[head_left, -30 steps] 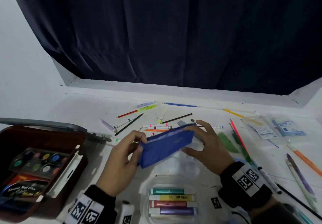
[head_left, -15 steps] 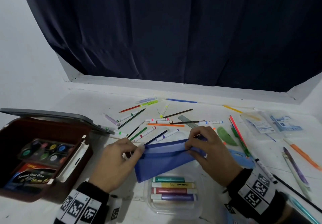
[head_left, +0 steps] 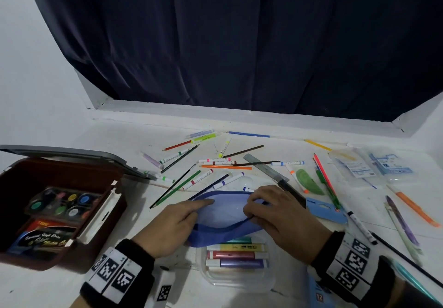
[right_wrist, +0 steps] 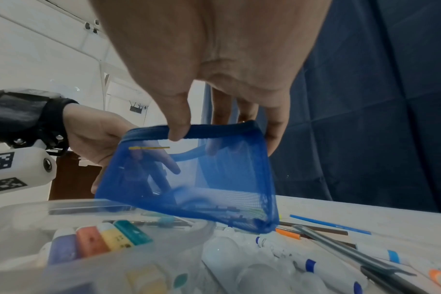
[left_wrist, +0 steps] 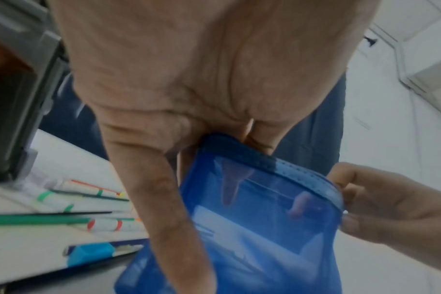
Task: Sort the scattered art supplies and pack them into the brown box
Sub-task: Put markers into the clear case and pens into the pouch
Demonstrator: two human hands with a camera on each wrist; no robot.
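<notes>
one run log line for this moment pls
phase: opening blue mesh pouch | left hand: fingers inside mouth | right hand: pinches rim | brown box: open

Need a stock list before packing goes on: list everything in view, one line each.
mesh pouch: one, blue, held open above the clear tub
brown box: one, open, far left, paint pots and a paint pack inside
grey lid: one, behind the box
clear tub: one, front centre, holding four coloured sticks
markers and pencils: many, mixed colours, scattered mid-table
ruler: one, grey, right of centre
green piece: one, beside the ruler
clear packets: count unclear, far right
curtain: dark blue, behind
left hand: fingers inside the pouch mouth
right hand: pinches the pouch rim
</notes>
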